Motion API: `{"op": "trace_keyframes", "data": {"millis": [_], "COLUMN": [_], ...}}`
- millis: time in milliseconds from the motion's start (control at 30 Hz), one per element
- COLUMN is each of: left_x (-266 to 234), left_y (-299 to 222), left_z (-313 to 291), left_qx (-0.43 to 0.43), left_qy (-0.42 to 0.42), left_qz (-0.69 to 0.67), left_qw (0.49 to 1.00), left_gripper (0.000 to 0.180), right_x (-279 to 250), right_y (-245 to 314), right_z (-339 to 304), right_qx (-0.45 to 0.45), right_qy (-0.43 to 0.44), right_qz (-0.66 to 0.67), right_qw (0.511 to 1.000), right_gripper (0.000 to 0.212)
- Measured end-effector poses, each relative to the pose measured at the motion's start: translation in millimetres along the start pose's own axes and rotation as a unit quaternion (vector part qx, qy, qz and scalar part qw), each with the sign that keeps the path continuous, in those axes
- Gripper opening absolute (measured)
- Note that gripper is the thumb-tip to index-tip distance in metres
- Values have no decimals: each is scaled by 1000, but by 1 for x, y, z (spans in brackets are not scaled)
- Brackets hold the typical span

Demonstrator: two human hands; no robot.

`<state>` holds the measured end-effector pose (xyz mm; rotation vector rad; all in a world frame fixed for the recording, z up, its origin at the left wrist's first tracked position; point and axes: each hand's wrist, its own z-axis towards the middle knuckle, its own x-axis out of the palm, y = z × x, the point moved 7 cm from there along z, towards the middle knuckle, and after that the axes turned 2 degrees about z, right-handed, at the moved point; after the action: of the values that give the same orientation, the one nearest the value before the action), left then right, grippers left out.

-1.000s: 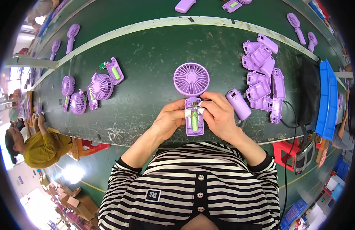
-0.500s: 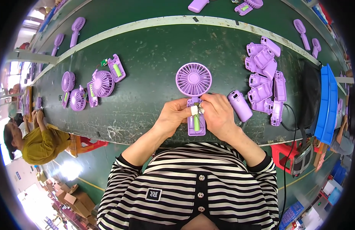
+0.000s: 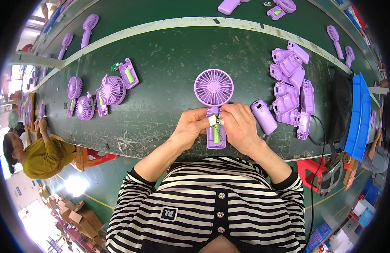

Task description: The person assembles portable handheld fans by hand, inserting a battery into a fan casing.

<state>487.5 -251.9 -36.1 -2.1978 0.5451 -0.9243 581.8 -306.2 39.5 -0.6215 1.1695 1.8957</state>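
Note:
A purple handheld fan (image 3: 214, 87) lies in front of me, its round grille away from me and its handle opened toward me. In the handle sits a green battery cell (image 3: 216, 135), with thin dark wire beside it. My left hand (image 3: 194, 125) closes on the handle's left side just below the grille, with a white wrap on the thumb. Opposite it, the fingers of my right hand (image 3: 238, 126) pinch at the handle's top, over the small circuit board. A small silvery piece shows between the fingertips; what it is I cannot tell. Right of my hands rests a purple handle cover (image 3: 264, 117).
Several purple handle shells (image 3: 287, 99) are piled at the right, near a blue tray (image 3: 358, 116) and a black cable (image 3: 322, 130). Partly opened fans (image 3: 112, 90) lie at the left. Past a white rail (image 3: 182, 24), more fans lie on a green belt. A co-worker (image 3: 47, 154) sits far left.
The fans beyond the white rail have shifted to the right. My hands stay at the top of the fan's handle, with only slight finger movement.

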Motion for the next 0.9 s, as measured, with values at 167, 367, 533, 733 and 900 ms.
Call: {"op": "trace_keyframes", "data": {"millis": [167, 367, 533, 733, 900], "left_x": [-1, -6, -2, -3, -2], "left_y": [2, 4, 2, 1, 0], "left_z": [1, 5, 7, 7, 6], "left_qx": [-13, -43, -5, 0, -9], "left_qy": [-18, -42, -30, -28, -29], "left_qz": [-4, -23, 14, 25, 19], "left_qw": [1000, 998, 999, 999, 999], "left_gripper": [26, 29, 30, 30, 30], "right_x": [2, 3, 4, 5, 6], "right_y": [-2, -6, -7, -8, -9], "right_z": [0, 1, 2, 1, 1], "right_qx": [-8, -5, 2, -4, 3], "right_qy": [-9, -17, -9, -12, -6], "right_qz": [-15, -9, -6, -6, -1], "right_qw": [1000, 1000, 1000, 1000, 1000], "right_gripper": [21, 20, 19, 19, 19]}}
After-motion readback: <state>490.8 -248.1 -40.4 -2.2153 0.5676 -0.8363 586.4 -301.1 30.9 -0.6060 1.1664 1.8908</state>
